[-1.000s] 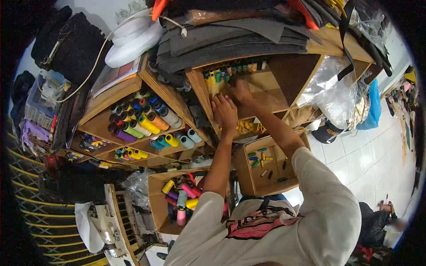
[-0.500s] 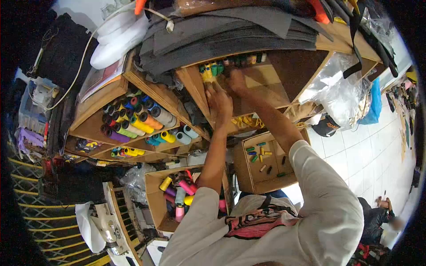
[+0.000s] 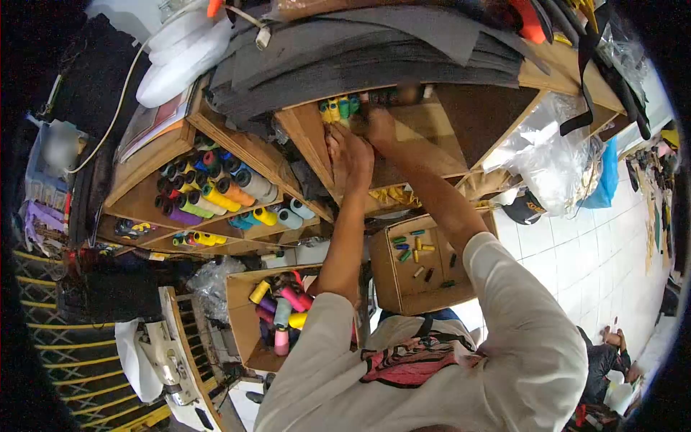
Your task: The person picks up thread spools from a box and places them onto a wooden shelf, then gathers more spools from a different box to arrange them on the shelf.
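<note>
Spools (image 3: pixel 340 109) of yellow and green thread stand in a short row at the back of the upper wooden compartment (image 3: pixel 432 137), just above centre of the frame, and both hands are up among them. The left hand (image 3: pixel 350 160) lies spread and flat against the compartment's floor just below the row, its fingertips touching or nearly touching the yellow spools — whether it grips one cannot be told. The right hand (image 3: pixel 378 124) sits just beside it to the right, fingers curled into the row of small dark spools; its grasp is hidden too. A second ago both hands lay lower on the shelf board; they have since slid up toward the spools.

Outward from there: stacked grey felt sheets (image 3: pixel 374 54) rest on top of the shelf unit. To the left, a tilted cubby holds large thread cones (image 3: pixel 209 191) in many colours. Below the arms, an open cardboard box (image 3: pixel 414 263) holds a few scattered small spools, and another box (image 3: pixel 277 317) at lower centre is packed with bigger cones. Clear plastic bags (image 3: pixel 551 155) hang at right.
</note>
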Available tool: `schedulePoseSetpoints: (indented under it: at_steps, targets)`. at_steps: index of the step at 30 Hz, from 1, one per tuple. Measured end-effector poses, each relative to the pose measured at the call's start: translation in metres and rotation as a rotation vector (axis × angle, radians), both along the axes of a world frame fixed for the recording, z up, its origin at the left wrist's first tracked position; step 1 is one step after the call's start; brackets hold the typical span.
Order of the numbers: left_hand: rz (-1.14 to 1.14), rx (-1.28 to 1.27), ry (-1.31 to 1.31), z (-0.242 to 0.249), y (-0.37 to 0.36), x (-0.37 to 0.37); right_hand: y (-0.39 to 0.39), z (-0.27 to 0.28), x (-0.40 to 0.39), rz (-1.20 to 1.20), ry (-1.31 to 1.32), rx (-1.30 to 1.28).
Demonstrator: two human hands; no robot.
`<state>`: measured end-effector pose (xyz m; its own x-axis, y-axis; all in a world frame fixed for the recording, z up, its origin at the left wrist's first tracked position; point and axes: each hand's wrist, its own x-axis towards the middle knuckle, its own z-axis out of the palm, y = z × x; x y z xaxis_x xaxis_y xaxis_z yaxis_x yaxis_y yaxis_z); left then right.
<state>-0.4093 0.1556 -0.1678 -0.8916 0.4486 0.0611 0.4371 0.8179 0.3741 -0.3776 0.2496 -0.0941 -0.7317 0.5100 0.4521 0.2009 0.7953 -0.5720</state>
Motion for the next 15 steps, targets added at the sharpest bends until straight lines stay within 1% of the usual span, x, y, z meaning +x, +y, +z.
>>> schedulePoseSetpoints:
  at_steps: [2,4,5,7,8,10,11,14,15]
  targets:
    - [0.023,0.041,0.037,-0.006,0.000,0.000,0.004,-0.002,0.000,0.058,-0.014,-0.021]
    - [0.094,0.072,0.243,0.033,-0.006,0.024,0.005,0.001,0.001,0.067,-0.061,-0.037]
    - [0.142,-0.120,0.479,0.003,-0.001,0.012,0.004,0.003,0.001,0.070,-0.083,-0.046]
    - [0.107,-0.007,0.359,0.028,-0.004,0.021,0.004,0.001,0.000,0.054,-0.078,-0.073]
    - [0.096,0.021,0.308,0.044,-0.006,0.029,0.004,0.001,-0.001,0.045,-0.077,-0.085]
    - [0.098,0.029,0.253,0.058,-0.008,0.034,0.010,-0.006,-0.002,0.076,-0.112,-0.026]
    - [0.102,0.023,0.251,0.059,-0.007,0.033,0.012,-0.009,-0.003,0.092,-0.129,0.005]
    - [0.106,-0.019,0.272,0.047,-0.003,0.027,0.009,-0.004,-0.005,0.002,-0.277,0.043]
    - [0.099,-0.052,0.300,0.044,-0.004,0.027,0.007,-0.006,-0.004,-0.015,-0.235,0.045]
